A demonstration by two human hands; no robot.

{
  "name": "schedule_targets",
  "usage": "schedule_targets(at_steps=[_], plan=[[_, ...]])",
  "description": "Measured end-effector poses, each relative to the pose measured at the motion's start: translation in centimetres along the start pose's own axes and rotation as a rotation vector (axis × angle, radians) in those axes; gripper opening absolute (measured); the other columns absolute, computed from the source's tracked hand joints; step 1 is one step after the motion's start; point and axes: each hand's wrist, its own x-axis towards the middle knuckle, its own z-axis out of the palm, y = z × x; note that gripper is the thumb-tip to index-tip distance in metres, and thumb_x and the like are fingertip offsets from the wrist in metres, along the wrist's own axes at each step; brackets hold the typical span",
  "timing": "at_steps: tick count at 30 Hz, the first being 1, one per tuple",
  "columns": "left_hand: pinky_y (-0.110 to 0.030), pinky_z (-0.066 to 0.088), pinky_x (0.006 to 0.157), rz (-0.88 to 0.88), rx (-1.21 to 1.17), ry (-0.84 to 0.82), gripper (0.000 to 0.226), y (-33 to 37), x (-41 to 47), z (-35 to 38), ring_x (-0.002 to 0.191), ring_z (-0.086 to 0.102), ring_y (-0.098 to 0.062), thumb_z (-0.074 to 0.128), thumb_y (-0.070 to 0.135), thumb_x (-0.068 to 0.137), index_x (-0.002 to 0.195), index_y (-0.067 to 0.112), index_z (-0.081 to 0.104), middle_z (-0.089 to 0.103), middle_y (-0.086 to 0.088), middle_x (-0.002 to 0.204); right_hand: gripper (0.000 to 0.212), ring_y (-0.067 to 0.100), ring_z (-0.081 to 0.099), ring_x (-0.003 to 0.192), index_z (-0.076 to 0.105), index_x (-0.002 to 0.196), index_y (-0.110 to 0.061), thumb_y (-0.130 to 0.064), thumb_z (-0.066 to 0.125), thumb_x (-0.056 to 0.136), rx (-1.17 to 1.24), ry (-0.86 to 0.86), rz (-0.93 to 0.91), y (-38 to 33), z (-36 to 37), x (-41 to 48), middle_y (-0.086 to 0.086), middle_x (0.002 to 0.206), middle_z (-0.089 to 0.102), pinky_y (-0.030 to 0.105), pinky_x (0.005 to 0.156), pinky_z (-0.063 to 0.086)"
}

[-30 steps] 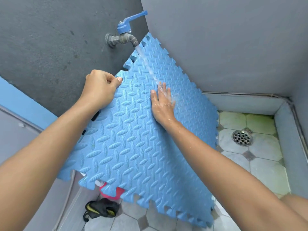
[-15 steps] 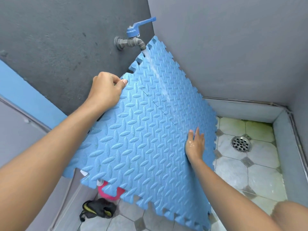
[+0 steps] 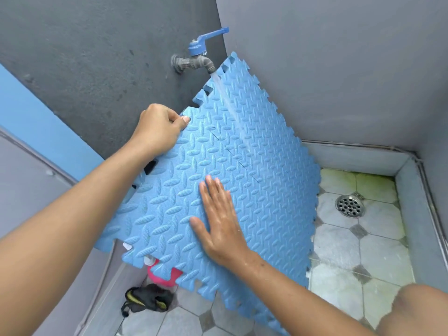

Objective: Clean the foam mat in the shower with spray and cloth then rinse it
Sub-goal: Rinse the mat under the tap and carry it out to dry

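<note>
In the head view, the foam mat (image 3: 266, 166) stands tilted on one corner in the shower, its top corner right under the tap (image 3: 194, 61), and a thin stream of water (image 3: 225, 93) runs down its textured face. The left hand (image 3: 157, 129) keeps the grip it had a second ago: fingers curled behind the notched upper-left edge, thumb pressed on the front. The right hand (image 3: 218, 224) is what has moved. A second ago it lay high on the mat in the stream, half a second ago it had slid out to the right edge, and now it lies flat on the lower middle of the face, fingers straight and slightly spread, palm wet, gripping nothing. The mat itself has hardly shifted against the tap. That sweep reads as the rinse in progress, the bare palm spreading the water and rubbing off residue across one region after another. A dark cloth (image 3: 145, 299) lies bunched on the tiled floor (image 3: 339, 238) below the mat's lower edge, beside a pink item (image 3: 164, 275) mostly hidden by it, so the spray-and-wipe part looks finished. The lower left of the mat, away from the stream, probably needs water next. The drain (image 3: 350, 204) sits open to the right.
</note>
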Motion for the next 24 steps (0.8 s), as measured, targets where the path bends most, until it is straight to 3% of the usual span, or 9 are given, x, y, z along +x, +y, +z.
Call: schedule_targets(at_steps=[3,6,8,12,15,18,20,22,24], plan=[[-0.033,0.039,0.068,0.011,0.011,-0.011,0.043,-0.2,-0.1,0.2,0.074,0.048,-0.023,0.062,0.037,0.102,0.083,-0.001,0.071,0.056,-0.010,0.078,0.066,0.016,-0.005,0.155,0.011,0.160,-0.023,-0.052,0.029,0.104,-0.091,-0.121,0.129,9.1,-1.1,-5.6,-0.007,0.168,0.000,0.044,0.125,-0.001],[-0.033,0.036,0.068,0.025,0.022,-0.009,0.029,0.0,0.0,0.2,0.076,0.044,-0.022,0.061,0.037,0.102,0.081,0.018,0.060,0.051,-0.008,0.079,0.070,0.017,-0.006,0.155,0.005,0.160,-0.027,-0.060,0.020,0.101,-0.117,-0.096,0.743,18.1,-4.2,-10.7,-0.002,0.168,0.000,0.048,0.125,0.004],[-0.033,0.035,0.067,0.019,0.014,-0.011,0.028,0.1,0.1,0.1,0.075,0.043,-0.021,0.061,0.037,0.102,0.081,0.019,0.059,0.050,-0.008,0.078,0.072,0.026,0.012,0.154,0.011,0.160,-0.017,-0.057,0.026,0.102,-0.008,-0.033,1.058,20.5,-6.4,-10.1,0.008,0.167,0.015,0.047,0.124,0.013],[-0.033,0.034,0.058,0.020,0.000,-0.007,0.028,0.2,0.1,0.4,0.072,0.043,-0.021,0.061,0.034,0.103,0.080,0.019,0.058,0.050,-0.008,0.076,0.063,0.022,0.028,0.149,0.024,0.158,-0.016,-0.048,0.036,0.105,0.139,-0.004,0.905,17.6,-9.3,0.5,0.002,0.162,0.029,0.038,0.123,0.020],[-0.033,0.036,0.064,0.009,-0.017,-0.009,0.027,0.3,0.2,0.6,0.074,0.044,-0.021,0.061,0.033,0.103,0.080,0.019,0.057,0.050,-0.007,0.077,0.063,0.020,0.033,0.147,0.035,0.154,-0.016,-0.052,0.040,0.102,0.363,0.067,0.800,13.2,-11.1,10.7,-0.003,0.159,0.034,0.047,0.118,0.031],[-0.033,0.035,0.060,-0.007,-0.033,-0.012,0.028,0.3,0.0,0.8,0.072,0.044,-0.021,0.061,0.031,0.104,0.079,0.018,0.057,0.050,-0.008,0.075,0.064,0.021,0.052,0.128,0.048,0.146,-0.019,-0.061,0.042,0.098,0.622,-0.022,0.721,6.9,-13.3,19.5,-0.003,0.148,0.047,0.047,0.090,0.056],[-0.033,0.035,0.059,-0.003,-0.041,-0.011,0.029,0.1,-0.1,0.8,0.071,0.044,-0.021,0.061,0.030,0.104,0.078,0.018,0.058,0.050,-0.008,0.073,0.066,0.020,0.063,0.105,0.062,0.128,-0.011,-0.065,0.041,0.096,0.603,-0.005,0.665,2.7,-14.7,23.5,0.002,0.124,0.062,0.043,0.080,0.059],[-0.033,0.036,0.062,-0.004,-0.045,-0.008,0.030,0.1,-0.2,0.8,0.071,0.045,-0.021,0.061,0.030,0.103,0.076,0.017,0.057,0.050,-0.007,0.073,0.076,0.021,0.066,0.082,0.067,0.108,0.001,-0.067,0.037,0.095,0.457,0.051,0.602,0.2,-15.5,26.3,0.004,0.094,0.067,0.042,0.081,0.057],[-0.032,0.034,0.056,-0.014,-0.061,-0.012,0.037,0.2,-0.2,0.7,0.065,0.041,-0.020,0.062,0.029,0.103,0.070,0.013,0.055,0.045,-0.007,0.067,0.075,0.023,0.066,0.073,0.067,0.093,-0.001,-0.067,0.031,0.095,0.321,0.064,0.569,-1.3,-16.0,28.6,0.004,0.084,0.067,0.043,0.084,0.054]])
